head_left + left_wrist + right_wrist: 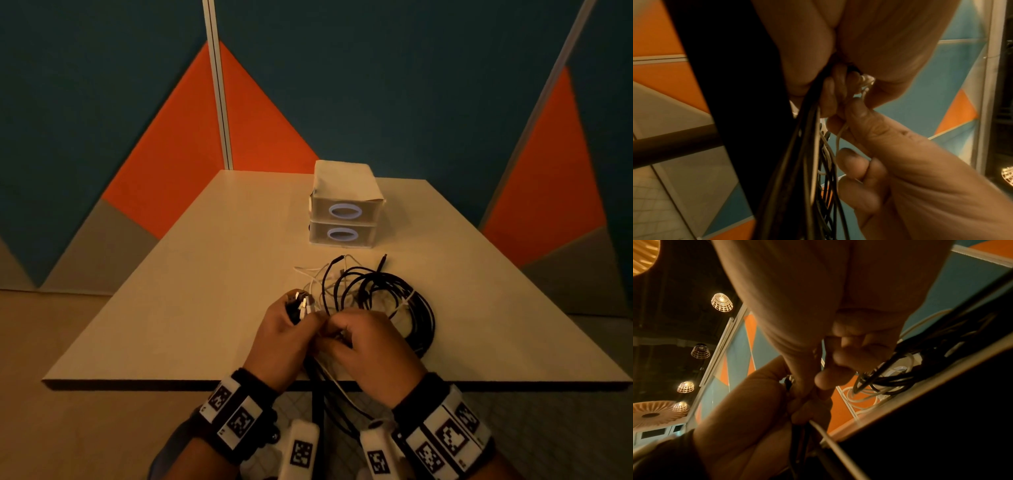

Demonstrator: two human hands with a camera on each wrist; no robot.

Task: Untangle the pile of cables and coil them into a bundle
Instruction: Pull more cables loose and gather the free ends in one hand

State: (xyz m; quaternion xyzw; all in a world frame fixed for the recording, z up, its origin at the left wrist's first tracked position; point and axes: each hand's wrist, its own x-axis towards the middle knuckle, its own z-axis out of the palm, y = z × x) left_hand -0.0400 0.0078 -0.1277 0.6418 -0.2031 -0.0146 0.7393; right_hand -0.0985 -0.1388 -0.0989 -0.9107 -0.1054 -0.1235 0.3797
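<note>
Both hands meet over the near edge of the table point(171, 274), a little right of its middle. The left hand point(281, 342) is closed around a gathered bunch of cable ends; several plugs point(301, 303), black and white with metal tips, stick out of the top of its fist on the far side. The right hand point(370, 346) sits just beside it, touching it, fingers curled inward. In the left wrist view its thumb and forefinger point(859, 110) pinch a thin white cable point(839, 136), while the other fingers are bent below.

The cables point(383, 294) lie in a loose tangle on the table just beyond and to the right of the hands. Black loops form a rough ring, and white strands cross through them and spread to the left and far side. Two black plug ends point away toward the far edge. From the left fist, several black strands and a white one hang down over the near table edge between the wrists. Which strand belongs to which loop cannot be told.

Farther back, well apart from the tangle, a small drawer box point(346, 212) stands on the table, with two stacked drawers, each with an oval handle, and pale wrapping over its top. Behind the table rise wall panels point(222, 120) in orange, teal and grey.
</note>
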